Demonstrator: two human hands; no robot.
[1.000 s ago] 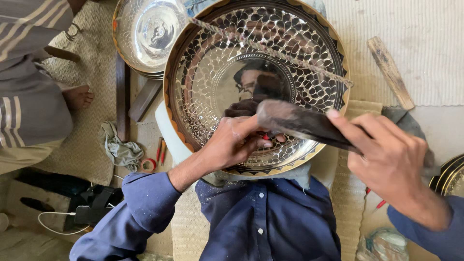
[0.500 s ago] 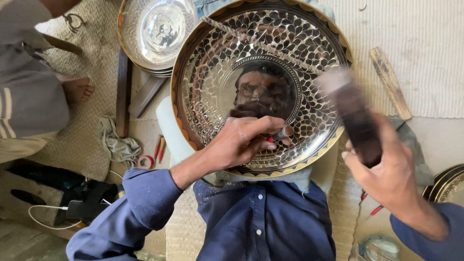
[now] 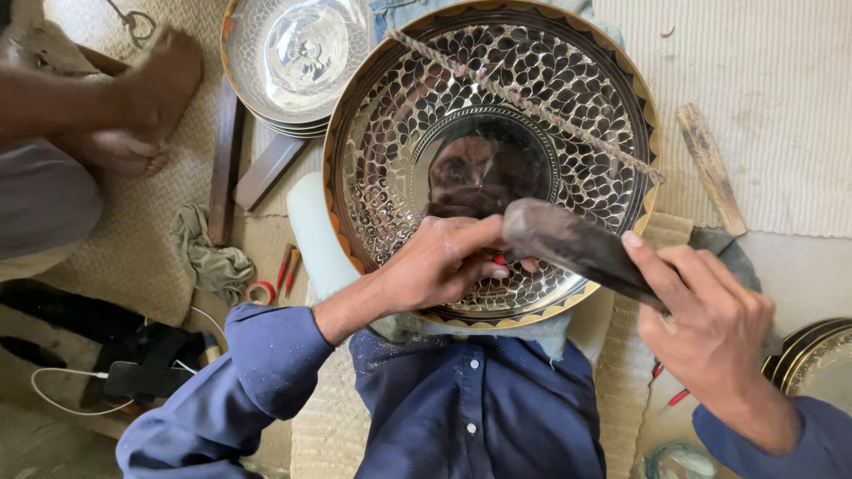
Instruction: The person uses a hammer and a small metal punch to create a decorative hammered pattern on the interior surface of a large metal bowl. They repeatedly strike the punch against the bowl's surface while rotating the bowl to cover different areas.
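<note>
A large round metal tray (image 3: 390, 115) with a shiny leaf pattern and a dark gold-edged rim rests on my lap. My left hand (image 3: 444, 262) lies on its lower inside, fingers pinched around a small red-tipped tool (image 3: 500, 260) held against the metal. My right hand (image 3: 710, 324) grips the handle of a dark wooden mallet (image 3: 568, 244), whose head sits down at the left fingers. A twisted cord (image 3: 532, 106) stretches across the tray's face.
A stack of similar metal trays (image 3: 293, 62) lies behind on the mat. Another person's bare foot (image 3: 146, 98) rests at the left. A wooden stick (image 3: 710, 168), a rag (image 3: 209, 262), tape roll (image 3: 260, 293) and another tray's rim (image 3: 812, 355) lie around.
The mallet went from down at my left hand, up and to the right, then back down onto the tool. My left hand has stayed on the tray.
</note>
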